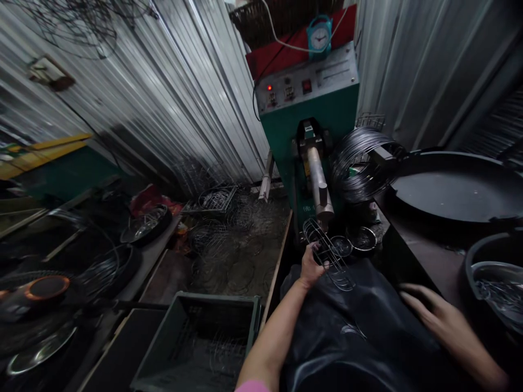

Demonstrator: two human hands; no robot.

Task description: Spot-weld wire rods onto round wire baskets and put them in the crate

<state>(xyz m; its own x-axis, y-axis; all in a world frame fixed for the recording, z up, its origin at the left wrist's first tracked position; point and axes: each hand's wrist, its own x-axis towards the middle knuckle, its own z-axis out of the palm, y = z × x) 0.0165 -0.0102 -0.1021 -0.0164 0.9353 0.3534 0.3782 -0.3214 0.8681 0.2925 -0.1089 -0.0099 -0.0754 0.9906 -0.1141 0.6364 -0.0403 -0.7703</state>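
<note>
My left hand grips a small wire rack by its side, its fingers wrapped round the thin rods. The rack is tilted, just below the arm tip of a green machine; whether they touch I cannot tell. My right hand is off to the right over the dark apron, fingers stretched out and somewhat blurred, with nothing visible in it. A bent wire piece lies on the apron in my lap.
A coil of wire hangs beside the machine. Right of it are a wide black pan and a tub holding a bowl of wire pieces. A green crate with wire parts stands at lower left. Wire parts cover the floor.
</note>
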